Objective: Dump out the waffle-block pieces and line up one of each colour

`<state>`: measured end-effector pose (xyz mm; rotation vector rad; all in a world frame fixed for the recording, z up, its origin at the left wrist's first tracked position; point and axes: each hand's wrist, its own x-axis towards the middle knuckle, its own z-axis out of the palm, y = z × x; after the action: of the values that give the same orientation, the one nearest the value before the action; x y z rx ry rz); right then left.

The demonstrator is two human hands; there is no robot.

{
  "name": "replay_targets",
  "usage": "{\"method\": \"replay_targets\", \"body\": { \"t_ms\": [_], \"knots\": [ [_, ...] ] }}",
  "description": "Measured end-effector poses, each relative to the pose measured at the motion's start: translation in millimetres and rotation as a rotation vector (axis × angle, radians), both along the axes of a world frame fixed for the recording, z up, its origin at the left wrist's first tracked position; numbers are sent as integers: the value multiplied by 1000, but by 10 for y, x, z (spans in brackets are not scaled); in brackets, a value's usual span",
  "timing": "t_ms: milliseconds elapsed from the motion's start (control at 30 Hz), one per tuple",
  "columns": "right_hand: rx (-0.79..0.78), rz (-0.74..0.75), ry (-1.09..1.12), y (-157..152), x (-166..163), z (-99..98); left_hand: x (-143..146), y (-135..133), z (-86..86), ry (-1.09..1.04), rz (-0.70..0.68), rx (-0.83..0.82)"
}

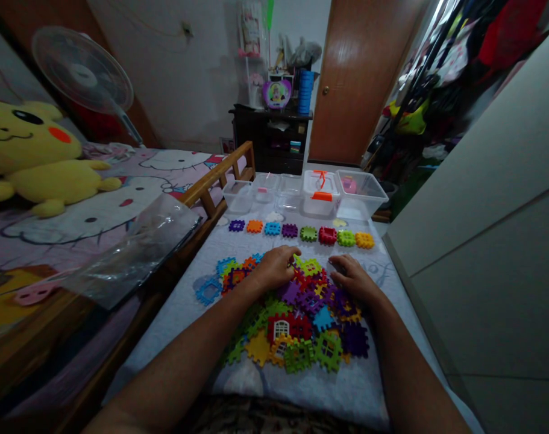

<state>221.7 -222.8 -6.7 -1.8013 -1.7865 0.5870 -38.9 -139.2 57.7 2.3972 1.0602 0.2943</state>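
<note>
A heap of colourful plastic building blocks (pixel 296 301), square with notched edges, lies on the pale cloth before me. My left hand (pixel 276 267) is over the far part of this heap, its fingers curled down beside a light green block (pixel 309 266). What its fingertips hold, if anything, is hidden. At the heap's right side, my right hand (pixel 352 277) has its fingers apart, with nothing visible in them. Beyond both hands stretches a row of separate blocks, among them a purple one (pixel 237 225), an orange one (pixel 255 226), a red one (pixel 327 235) and a yellow one (pixel 364 240).
Clear plastic boxes (pixel 238 198) stand along the far edge, one with an orange-handled lid (pixel 320 191). A wooden bed rail (pixel 206 196) borders the left side, with a plastic bag (pixel 143 247) over it. On the right rises a white cabinet (pixel 491 241).
</note>
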Motion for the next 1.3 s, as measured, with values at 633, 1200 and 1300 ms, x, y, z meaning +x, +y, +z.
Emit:
{"method": "replay_targets", "body": {
  "t_ms": [633,1200,1300],
  "knots": [
    [23,12,-14,4,27,-36,-522,188,-46,-168,92,-92],
    [11,12,-23,4,16,-12,-360,-213,205,148,-383,40],
    [13,15,-19,19,31,-22,-337,-196,203,138,-417,40]
  ]
}}
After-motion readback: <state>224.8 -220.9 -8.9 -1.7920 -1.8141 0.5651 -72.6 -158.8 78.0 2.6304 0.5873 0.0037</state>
